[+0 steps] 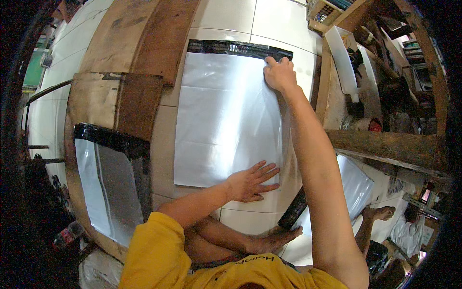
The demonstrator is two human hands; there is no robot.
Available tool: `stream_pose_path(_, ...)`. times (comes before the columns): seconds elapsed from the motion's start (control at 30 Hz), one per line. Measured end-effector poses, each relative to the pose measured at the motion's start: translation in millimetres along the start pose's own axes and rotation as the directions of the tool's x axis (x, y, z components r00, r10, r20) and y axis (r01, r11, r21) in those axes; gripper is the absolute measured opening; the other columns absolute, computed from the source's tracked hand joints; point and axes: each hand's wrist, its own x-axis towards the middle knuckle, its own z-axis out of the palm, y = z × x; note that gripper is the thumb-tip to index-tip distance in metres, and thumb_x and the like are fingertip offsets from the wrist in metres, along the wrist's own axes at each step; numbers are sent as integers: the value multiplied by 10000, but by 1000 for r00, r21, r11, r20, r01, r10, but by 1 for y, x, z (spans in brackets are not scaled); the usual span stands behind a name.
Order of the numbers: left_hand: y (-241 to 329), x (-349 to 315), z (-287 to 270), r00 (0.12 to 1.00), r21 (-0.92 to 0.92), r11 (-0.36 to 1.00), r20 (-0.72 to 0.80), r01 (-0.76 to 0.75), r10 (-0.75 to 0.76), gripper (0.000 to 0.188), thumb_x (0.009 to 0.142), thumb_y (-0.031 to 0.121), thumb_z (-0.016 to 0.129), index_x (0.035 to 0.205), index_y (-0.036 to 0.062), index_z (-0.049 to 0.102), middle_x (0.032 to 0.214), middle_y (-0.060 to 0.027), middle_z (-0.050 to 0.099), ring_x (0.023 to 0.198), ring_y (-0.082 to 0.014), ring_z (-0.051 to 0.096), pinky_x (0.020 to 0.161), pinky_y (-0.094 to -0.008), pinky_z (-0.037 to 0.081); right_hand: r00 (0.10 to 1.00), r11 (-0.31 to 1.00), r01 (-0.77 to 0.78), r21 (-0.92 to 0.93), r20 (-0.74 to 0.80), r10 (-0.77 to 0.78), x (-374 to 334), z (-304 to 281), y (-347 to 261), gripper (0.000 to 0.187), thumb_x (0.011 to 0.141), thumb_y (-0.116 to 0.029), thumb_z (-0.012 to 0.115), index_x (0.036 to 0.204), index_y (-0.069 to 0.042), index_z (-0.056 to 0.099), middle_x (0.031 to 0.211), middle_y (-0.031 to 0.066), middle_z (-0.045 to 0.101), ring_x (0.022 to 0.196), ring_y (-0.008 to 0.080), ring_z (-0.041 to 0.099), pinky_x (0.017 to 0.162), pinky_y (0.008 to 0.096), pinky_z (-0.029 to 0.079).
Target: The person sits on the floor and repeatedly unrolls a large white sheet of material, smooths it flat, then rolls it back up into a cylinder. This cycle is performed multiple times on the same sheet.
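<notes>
A large silvery plastic mailing bag (216, 120) with a black band along its far edge lies flat on the floor in front of me. My left hand (252, 182) rests on its near right corner, palm down and fingers spread. At the far right corner, my right hand (280, 73) has its fingers curled closed on the bag's edge, beside the black band. The exact grip of those fingertips is partly hidden. Along the right side, the bag's edge looks slightly wrinkled.
Similar bags (108, 183) lie on brown cardboard (96, 96) to my left. On my right, another silvery bag (353, 185) lies by my leg, under a wooden frame (385, 147) holding a white tray (342, 60). A bottle (69, 235) lies at far left.
</notes>
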Motion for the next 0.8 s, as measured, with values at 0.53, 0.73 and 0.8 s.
stream_pose_path(0.53, 2, 1, 5, 996, 47, 999, 84, 23, -27, 692, 950, 509, 509, 1553, 220, 332, 1636, -207, 205, 1516, -401, 175, 1234, -571, 128, 978, 973, 191, 129, 62, -200, -167, -10, -8, 351, 892, -252, 626, 1220, -131, 652, 1056, 248, 544, 1001, 424, 538, 863, 521, 487)
stream_pose_path(0.73, 0, -4, -5, 998, 1, 1000, 58, 24, -24, 691, 943, 493, 536, 1552, 240, 334, 1647, -208, 162, 1527, -389, 143, 1238, -571, 117, 992, 999, 16, 46, 121, -22, -51, -3, 4, 426, 954, -337, 540, 1357, -199, 566, 1217, 338, 508, 1156, 469, 494, 982, 544, 462)
stream_pose_path(0.8, 0, -1, -1, 999, -7, 1000, 43, 7, -6, 699, 940, 491, 544, 1554, 236, 329, 1647, -208, 161, 1528, -389, 139, 1236, -573, 121, 995, 997, -32, 66, 100, 25, -26, 1, 15, 433, 965, -354, 505, 1350, -169, 577, 1223, 346, 518, 1164, 480, 487, 1011, 546, 434)
